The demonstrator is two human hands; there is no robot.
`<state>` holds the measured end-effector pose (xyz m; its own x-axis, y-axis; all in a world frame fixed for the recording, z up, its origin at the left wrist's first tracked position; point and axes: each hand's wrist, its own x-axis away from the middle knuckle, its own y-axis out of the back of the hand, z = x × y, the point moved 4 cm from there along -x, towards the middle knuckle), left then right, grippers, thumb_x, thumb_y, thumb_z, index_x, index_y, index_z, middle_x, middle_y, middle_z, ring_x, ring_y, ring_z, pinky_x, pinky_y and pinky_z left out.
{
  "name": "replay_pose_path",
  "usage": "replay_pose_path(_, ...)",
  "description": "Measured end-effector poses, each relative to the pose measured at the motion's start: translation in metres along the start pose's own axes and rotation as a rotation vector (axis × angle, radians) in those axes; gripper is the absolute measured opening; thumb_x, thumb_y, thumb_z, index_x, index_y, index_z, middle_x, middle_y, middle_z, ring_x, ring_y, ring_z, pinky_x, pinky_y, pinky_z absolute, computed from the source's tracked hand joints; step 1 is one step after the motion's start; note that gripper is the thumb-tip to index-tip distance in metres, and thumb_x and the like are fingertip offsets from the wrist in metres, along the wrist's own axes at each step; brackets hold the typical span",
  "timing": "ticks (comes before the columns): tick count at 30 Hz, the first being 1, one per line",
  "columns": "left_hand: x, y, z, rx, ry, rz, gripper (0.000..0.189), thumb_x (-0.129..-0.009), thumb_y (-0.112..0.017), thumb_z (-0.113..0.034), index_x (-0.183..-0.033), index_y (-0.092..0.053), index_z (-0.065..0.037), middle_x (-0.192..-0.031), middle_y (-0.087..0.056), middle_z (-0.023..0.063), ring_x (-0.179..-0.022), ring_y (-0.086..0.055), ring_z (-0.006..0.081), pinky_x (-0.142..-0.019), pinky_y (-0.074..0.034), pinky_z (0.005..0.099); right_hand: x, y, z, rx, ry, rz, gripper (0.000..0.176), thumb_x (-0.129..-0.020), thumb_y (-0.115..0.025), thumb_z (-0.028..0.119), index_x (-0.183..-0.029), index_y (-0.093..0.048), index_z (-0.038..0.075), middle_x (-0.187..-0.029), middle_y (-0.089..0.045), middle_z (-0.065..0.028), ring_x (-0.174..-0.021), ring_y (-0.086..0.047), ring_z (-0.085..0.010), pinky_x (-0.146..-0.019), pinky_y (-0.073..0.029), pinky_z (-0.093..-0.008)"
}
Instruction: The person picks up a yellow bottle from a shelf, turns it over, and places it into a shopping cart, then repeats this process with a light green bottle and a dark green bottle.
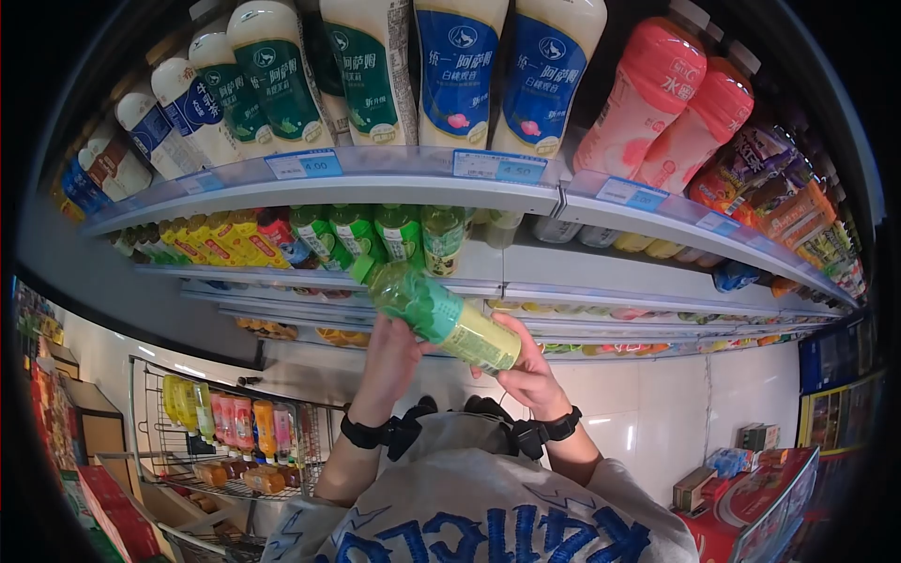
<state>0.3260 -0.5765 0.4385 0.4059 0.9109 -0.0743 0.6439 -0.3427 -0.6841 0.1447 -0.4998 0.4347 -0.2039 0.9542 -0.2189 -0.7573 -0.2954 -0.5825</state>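
Head view, looking up at a chilled drinks shelf (375, 192): both hands are raised in front of it and carry one green bottle (436, 314) between them. The bottle is clear green plastic with a green screw cap (361, 270). It lies tilted, with the cap toward the upper left and the base toward the lower right. A teal-green label wraps its middle, and nearer the base the label turns pale yellow-green with small print that is too fine to read.

The left hand (389, 352) is closed on the bottle from below, near the shoulder end, with its fingers hidden behind the plastic. The right hand (527, 375) grips the base end, its fingers curled round the lower edge. Each wrist wears a black strap (371, 432). The bottle is held in the air just in front of the second shelf, right below a row of similar green bottles (375, 230) standing there.

On the shelf above stand tall cream-coloured milk tea bottles (455, 66) with green and blue labels, and pink bottles (648, 94) to their right. Blue price tags (302, 164) are clipped along the shelf edge. Low on the left, a wire rack (235, 422) holds yellow, pink and orange drinks. A grey sweatshirt (488, 507) with blue lettering fills the bottom of the frame.
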Motion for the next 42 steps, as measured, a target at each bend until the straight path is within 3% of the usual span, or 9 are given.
replay_pose_path(10, -0.002, -0.003, -0.007, 0.042, -0.03, 0.055, 0.065, -0.097, -0.047, -0.053, -0.144, -0.036, -0.01, -0.135, -0.053, 0.0077, -0.124, -0.053, 0.023, -0.104, -0.043, 0.0409, 0.003, 0.002, -0.028, -0.664, -0.311, 0.304, 0.076, -0.095, -0.05, 0.05, -0.151, -0.025, 0.006, -0.134, -0.05, -0.0235, -0.111, -0.059, -0.0374, -0.089, -0.05, -0.0496)
replay_pose_path(14, -0.005, 0.014, -0.001, -0.188, -0.025, -0.061, 0.064, -0.097, -0.05, -0.051, -0.143, -0.036, -0.008, -0.134, -0.053, 0.0077, -0.122, -0.054, 0.0224, -0.103, -0.044, 0.0407, 0.004, 0.0, -0.014, -0.365, -0.177, 0.134, 0.073, -0.092, -0.059, 0.036, -0.15, -0.027, 0.005, -0.138, -0.048, -0.0185, -0.117, -0.056, -0.035, -0.092, -0.049, -0.0479)
replay_pose_path(16, -0.009, -0.007, -0.015, 0.014, -0.071, 0.144, 0.064, -0.096, -0.059, -0.039, -0.145, -0.034, -0.007, -0.137, -0.051, 0.0062, -0.123, -0.053, 0.0195, -0.101, -0.045, 0.0375, 0.004, -0.001, -0.009, -0.281, -0.102, 0.074, 0.073, -0.091, -0.064, 0.027, -0.15, -0.027, 0.005, -0.14, -0.047, -0.0164, -0.12, -0.054, -0.0339, -0.093, -0.049, -0.0478)
replay_pose_path(19, -0.009, 0.0, -0.006, -0.063, -0.023, 0.046, 0.066, -0.094, -0.062, -0.042, -0.142, -0.037, -0.005, -0.135, -0.052, 0.0072, -0.121, -0.055, 0.0191, -0.099, -0.046, 0.0363, 0.0, 0.0, -0.004, -0.048, -0.108, -0.047, 0.09, -0.074, -0.073, -0.005, -0.15, -0.025, 0.004, -0.145, -0.043, -0.0106, -0.131, -0.046, -0.0228, -0.106, -0.04, -0.0391)
replay_pose_path(22, -0.01, 0.003, -0.007, -0.048, -0.004, 0.04, 0.069, -0.089, -0.068, -0.043, -0.138, -0.04, -0.003, -0.132, -0.054, 0.0073, -0.121, -0.055, 0.0191, -0.099, -0.046, 0.0356, -0.003, -0.005, -0.004, 0.019, -0.173, 0.077, 0.091, -0.076, -0.07, -0.011, -0.152, -0.024, 0.007, -0.149, -0.038, -0.0087, -0.134, -0.042, -0.018, -0.109, -0.035, -0.0342)
replay_pose_path(26, -0.007, 0.001, -0.015, -0.108, -0.027, 0.058, 0.075, -0.08, -0.08, -0.037, -0.136, -0.043, -0.003, -0.13, -0.055, 0.0065, -0.119, -0.055, 0.0186, -0.1, -0.044, 0.0353, 0.002, -0.004, -0.016, 0.14, -0.328, 0.134, 0.095, -0.077, -0.075, -0.006, -0.153, -0.02, 0.006, -0.145, -0.045, -0.0077, -0.127, -0.049, -0.0149, -0.11, -0.032, -0.0326)
replay_pose_path(29, -0.006, -0.016, -0.022, -0.299, 0.029, 0.314, 0.086, -0.063, -0.092, -0.011, -0.135, -0.046, -0.005, -0.133, -0.056, 0.0075, -0.122, -0.054, 0.0187, -0.104, -0.04, 0.0347, 0.001, -0.001, -0.027, 0.592, -0.269, 0.09, 0.084, -0.078, -0.08, 0.011, -0.147, -0.033, 0.006, -0.133, -0.059, -0.0082, -0.121, -0.056, -0.0173, -0.111, -0.027, -0.0316)
replay_pose_path(35, -0.009, -0.058, -0.027, -0.505, -0.015, 0.577, 0.076, -0.066, -0.088, -0.008, -0.132, -0.051, -0.007, -0.145, -0.046, 0.0146, -0.135, -0.044, 0.025, -0.112, -0.034, 0.0403, -0.005, 0.003, -0.016, 0.994, 0.018, -0.009, 0.054, -0.077, -0.077, 0.016, -0.125, -0.056, 0.005, -0.121, -0.062, -0.0159, -0.109, -0.062, -0.0325, -0.088, -0.051, -0.0418)
replay_pose_path(42, -0.013, -0.072, -0.034, -0.424, -0.162, 0.527, 0.086, -0.075, -0.079, 0.001, -0.145, -0.031, -0.007, -0.151, -0.037, 0.0166, -0.141, -0.034, 0.0255, -0.114, -0.031, 0.0415, 0.004, 0.008, -0.003, 0.956, -0.104, -0.005, 0.062, -0.073, -0.083, 0.02, -0.126, -0.055, 0.007, -0.118, -0.063, -0.013, -0.109, -0.061, -0.0315, -0.101, -0.041, -0.045)
